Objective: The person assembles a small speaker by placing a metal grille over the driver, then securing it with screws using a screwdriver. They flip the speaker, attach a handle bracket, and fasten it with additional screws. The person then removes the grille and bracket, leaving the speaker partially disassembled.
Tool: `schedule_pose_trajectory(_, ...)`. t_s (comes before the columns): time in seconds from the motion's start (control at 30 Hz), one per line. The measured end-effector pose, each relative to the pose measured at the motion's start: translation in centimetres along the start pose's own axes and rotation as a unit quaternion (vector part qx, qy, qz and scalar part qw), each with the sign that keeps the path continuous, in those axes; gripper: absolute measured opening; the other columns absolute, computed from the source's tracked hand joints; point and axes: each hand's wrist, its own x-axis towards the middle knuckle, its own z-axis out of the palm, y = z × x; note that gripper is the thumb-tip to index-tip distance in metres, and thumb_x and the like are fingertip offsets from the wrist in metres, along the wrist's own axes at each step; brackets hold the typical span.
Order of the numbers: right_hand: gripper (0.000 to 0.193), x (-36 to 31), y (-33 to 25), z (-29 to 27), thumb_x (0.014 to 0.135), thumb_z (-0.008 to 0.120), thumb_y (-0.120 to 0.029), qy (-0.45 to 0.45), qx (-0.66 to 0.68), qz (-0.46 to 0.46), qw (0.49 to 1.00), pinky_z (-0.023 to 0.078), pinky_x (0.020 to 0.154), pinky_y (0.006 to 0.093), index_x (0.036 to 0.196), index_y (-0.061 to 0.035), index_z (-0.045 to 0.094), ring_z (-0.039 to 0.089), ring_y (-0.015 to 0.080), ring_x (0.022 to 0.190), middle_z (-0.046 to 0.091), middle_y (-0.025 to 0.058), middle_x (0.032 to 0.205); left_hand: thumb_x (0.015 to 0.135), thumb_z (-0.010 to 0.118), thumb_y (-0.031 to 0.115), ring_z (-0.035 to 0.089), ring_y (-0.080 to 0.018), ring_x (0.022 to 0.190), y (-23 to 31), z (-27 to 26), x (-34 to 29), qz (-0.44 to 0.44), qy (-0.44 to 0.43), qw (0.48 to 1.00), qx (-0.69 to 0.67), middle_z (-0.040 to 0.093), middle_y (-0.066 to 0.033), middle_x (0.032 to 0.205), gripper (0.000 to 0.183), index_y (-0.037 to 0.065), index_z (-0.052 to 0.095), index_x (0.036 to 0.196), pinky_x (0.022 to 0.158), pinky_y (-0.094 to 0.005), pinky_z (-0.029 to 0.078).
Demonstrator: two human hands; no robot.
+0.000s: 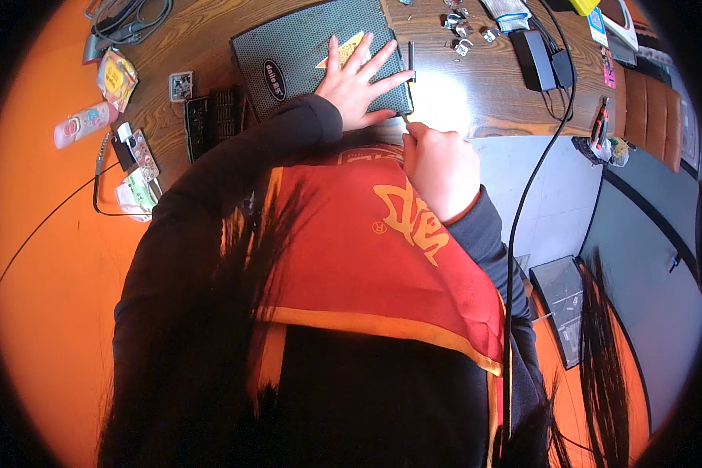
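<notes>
A dark grey box with a perforated mesh face (296, 48) lies on the wooden table. It bears an oval black badge and a yellow triangular sticker. My left hand (355, 87) rests flat on the mesh, fingers spread, partly covering the sticker. At the box's near right corner, my right hand (446, 168) is closed around a thin dark rod-like tool (403, 117). Only a short piece of its shaft shows, reaching toward the corner; my fist hides the rest. A slim black bar (412, 58) stands along the box's right edge.
Several shiny metal pieces (462, 31) lie beyond the box to the right. A black power adapter (532, 61) sits nearby, and a black cable (550, 140) hangs across the right side. Dark slotted parts (214, 117) and a phone (144, 154) are at left. Red-handled pliers (600, 125) are far right.
</notes>
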Motion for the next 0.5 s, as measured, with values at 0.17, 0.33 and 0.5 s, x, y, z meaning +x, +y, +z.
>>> schedule_pose_trajectory(0.17, 0.013, -2.4, 1.3, -2.6, 0.081, 0.059, -0.014, 0.055, 0.060, -0.022, 0.996, 0.050, 0.055, 0.0352, 0.088, -0.0072, 0.068, 0.061, 0.0330, 0.058, 0.060, 0.0169, 0.062, 0.080, 0.049, 0.059, 0.010, -0.0403, 0.135, 0.1, -0.1, 0.1, -0.005, 0.007, 1.000, -0.007, 0.011, -0.0120, 0.149, 0.068, 0.037, 0.024, 0.139, 0.092, -0.0757, 0.009)
schedule_pose_trajectory(0.33, 0.019, -2.5, 5.2, -2.5, 0.087, 0.057, -0.012, 0.099, 0.231, 0.058, 0.966, 0.047, 0.062, 0.0232, 0.101, -0.0025, 0.065, 0.062, 0.0105, 0.065, 0.067, 0.0114, 0.080, 0.082, 0.046, 0.057, 0.014, -0.0360, 0.135, 0.2, -0.4, -0.1, -0.011, 0.002, 1.000, 0.028, 0.017, -0.0102, 0.148, 0.062, 0.036, 0.028, 0.138, 0.092, -0.0750, 0.010)
schedule_pose_trajectory(0.5, 0.021, -3.5, 7.0, -1.2, 0.088, 0.053, -0.013, 0.073, 0.303, 0.128, 0.941, 0.051, 0.065, 0.0286, 0.103, -0.0031, 0.063, 0.067, 0.0218, 0.073, 0.066, 0.0163, 0.086, 0.091, 0.039, 0.041, 0.015, -0.0283, 0.136, 1.0, -0.3, 1.9, -0.050, 0.037, 0.998, 0.023, 0.022, -0.0077, 0.147, 0.049, 0.027, 0.032, 0.137, 0.093, -0.0750, 0.005)
